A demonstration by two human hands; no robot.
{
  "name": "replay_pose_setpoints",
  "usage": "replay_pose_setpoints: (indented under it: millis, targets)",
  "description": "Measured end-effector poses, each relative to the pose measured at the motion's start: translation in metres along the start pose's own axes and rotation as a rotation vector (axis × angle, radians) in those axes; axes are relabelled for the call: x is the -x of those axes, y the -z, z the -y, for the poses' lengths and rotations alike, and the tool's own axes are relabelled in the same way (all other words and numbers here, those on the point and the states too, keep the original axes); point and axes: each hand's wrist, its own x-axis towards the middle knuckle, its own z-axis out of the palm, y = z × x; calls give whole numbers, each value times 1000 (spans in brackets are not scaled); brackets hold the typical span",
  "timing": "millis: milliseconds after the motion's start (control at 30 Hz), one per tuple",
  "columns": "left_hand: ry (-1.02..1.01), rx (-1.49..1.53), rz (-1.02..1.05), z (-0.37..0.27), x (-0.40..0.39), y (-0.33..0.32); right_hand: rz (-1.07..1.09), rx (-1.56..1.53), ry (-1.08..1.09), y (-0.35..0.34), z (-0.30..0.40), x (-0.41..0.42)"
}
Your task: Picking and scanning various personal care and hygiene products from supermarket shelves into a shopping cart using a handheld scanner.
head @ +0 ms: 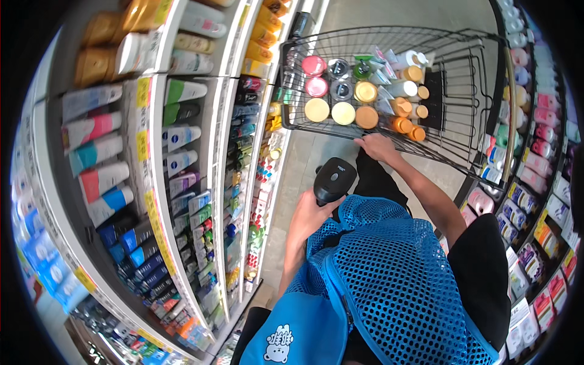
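Observation:
A black handheld barcode scanner [335, 179] sits in my left hand [311, 213], its head pointing away from me. My right hand [377, 147] is on the near rim of a black wire shopping cart [449, 153], fingers curled at the wire. Inside the cart stand jars with pink lids [314, 66], dark-lidded jars [341, 68], pale yellow-lidded jars [317, 110] and an orange-brown lidded jar [366, 117]. Beside them are several orange-capped bottles [402, 124], a white pump bottle [410, 59], a green bottle [362, 70] and some tubes [385, 61].
Shelves [157, 114] on my left hold tubes, bottles and boxes behind yellow price strips [157, 230]. More shelves with pink bottles [545, 114] and packs curve along my right. Tiled floor [303, 153] shows between cart and left shelves. A blue mesh vest [401, 269] covers my torso.

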Motion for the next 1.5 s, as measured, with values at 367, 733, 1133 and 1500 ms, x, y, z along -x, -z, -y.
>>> replay_pose_setpoints:
  millis: [367,733,1133,1500]
  targets:
    - [-334,188,-137,95,67,73,-206,79,0,-43,12,5]
    - [-274,534,-179,238,128,152,-301,130,123,-88,42,30]
    - [-299,630,-220,284,151,176,-503,-195,548,-117,236,27]
    - [-384,868,-510,327,200,161,-371,-74,823,-237,485,-66]
